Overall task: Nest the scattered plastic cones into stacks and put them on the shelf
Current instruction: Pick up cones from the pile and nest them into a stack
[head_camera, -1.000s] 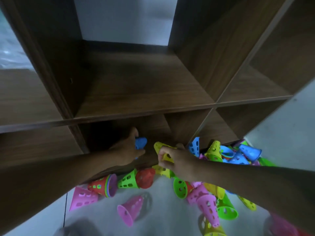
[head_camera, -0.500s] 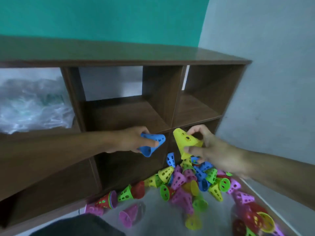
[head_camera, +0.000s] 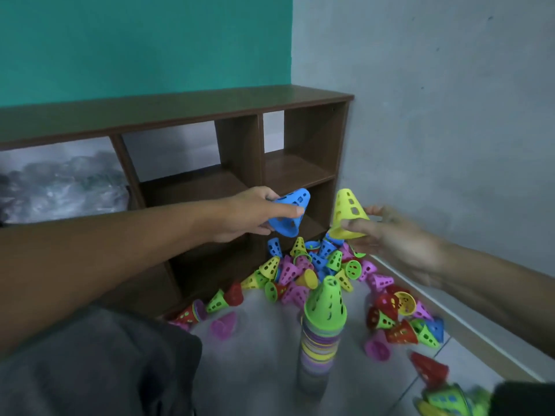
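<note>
My left hand [head_camera: 255, 213] grips a blue cone [head_camera: 289, 214], held on its side with the wide mouth facing down and right. My right hand [head_camera: 396, 244] pinches a yellow cone [head_camera: 348, 214] by its rim, tip up. The two cones hang a short gap apart in front of the brown wooden shelf [head_camera: 240, 163]. Below them a heap of scattered cones [head_camera: 312, 265] in several colours lies on the floor. A tall nested stack [head_camera: 322, 334] topped by a green cone stands upright on the floor, nearer to me.
More loose cones [head_camera: 396, 319] lie to the right along the grey wall's skirting [head_camera: 450, 319]. Clear plastic bags [head_camera: 57, 184] fill the shelf's upper left compartment. My grey-clad knee [head_camera: 99, 364] is at lower left. A green and yellow bundle [head_camera: 450, 397] shows at the bottom right.
Both hands rose from the floor heap beside the lower shelf, each carrying its cone. My head pulled back, bringing the tall stack into view.
</note>
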Available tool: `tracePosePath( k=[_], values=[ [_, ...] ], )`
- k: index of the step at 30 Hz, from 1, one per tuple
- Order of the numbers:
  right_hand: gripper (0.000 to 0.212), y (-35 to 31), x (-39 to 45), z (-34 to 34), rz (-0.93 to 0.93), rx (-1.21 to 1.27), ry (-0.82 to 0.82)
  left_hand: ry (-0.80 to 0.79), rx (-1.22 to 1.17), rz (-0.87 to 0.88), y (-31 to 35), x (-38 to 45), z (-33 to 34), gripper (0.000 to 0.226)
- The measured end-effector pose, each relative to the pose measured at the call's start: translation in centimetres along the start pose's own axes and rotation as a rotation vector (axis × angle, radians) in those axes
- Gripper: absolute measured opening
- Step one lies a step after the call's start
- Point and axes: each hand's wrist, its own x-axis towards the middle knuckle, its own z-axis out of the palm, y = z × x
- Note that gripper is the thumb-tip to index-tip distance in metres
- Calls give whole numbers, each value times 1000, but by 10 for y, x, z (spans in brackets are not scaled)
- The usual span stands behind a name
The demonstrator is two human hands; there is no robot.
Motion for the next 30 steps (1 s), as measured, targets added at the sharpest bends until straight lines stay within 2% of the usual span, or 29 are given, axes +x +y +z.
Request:
tracePosePath(
  k=[3,4,9,11,13,16,18,22,30],
  values=[
    [31,2,-17,-6,-7,37,-72,16,-141,23,-4,-12,40,40],
    [23,3,-21,-8,-7,52,-80,29,-170,43,-6,-14,52,38],
    [19,10,-30,-11,-26,158,-66,86,-290,167,-24,-18,87,33],
    [15,16,-31,-12,-34,175,-57,92,-267,218,-32,-17,93,34],
    [23,22,-30,-14,-37,189,-39,50,-198,274,-36,-14,96,37],
    [57,36,-29,-19,-39,168,-31,-3,-116,335,-45,-8,96,48],
    [66,43,-30,-20,-33,81,-29,-36,-72,341,-58,-2,95,50],
    [71,53,-31,-17,-55,-48,-54,-142,-11,317,-84,6,99,39],
    [72,66,-25,4,-141,-272,-206,-194,119,307,-101,12,99,47]
  ],
)
